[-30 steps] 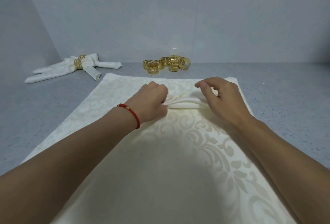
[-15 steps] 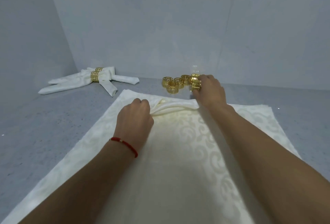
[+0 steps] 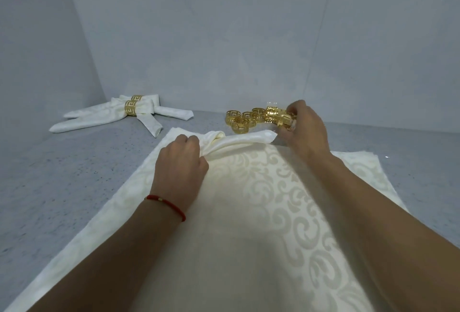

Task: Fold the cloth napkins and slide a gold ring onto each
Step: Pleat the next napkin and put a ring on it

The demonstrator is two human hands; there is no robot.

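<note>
A cream damask napkin (image 3: pixel 244 212) lies in front of me on a stack of flat ones, its far end gathered into a narrow roll (image 3: pixel 239 141). My left hand (image 3: pixel 181 162) grips that gathered end at its left. My right hand (image 3: pixel 303 130) is past the roll's right tip and pinches a gold ring (image 3: pixel 283 118) at the edge of a cluster of several gold rings (image 3: pixel 245 120). Two ringed napkins (image 3: pixel 129 112) lie crossed at the far left.
The grey speckled table (image 3: pixel 62 174) runs up to pale walls at the back and left. The stack's lower napkins (image 3: pixel 373 169) stick out to the right. A small clear item (image 3: pixel 272 103) stands behind the rings.
My right hand left the gathered napkin end, reached back to the ring cluster and now pinches one ring slightly lifted. My left hand kept its grip. The camera tilted up.
</note>
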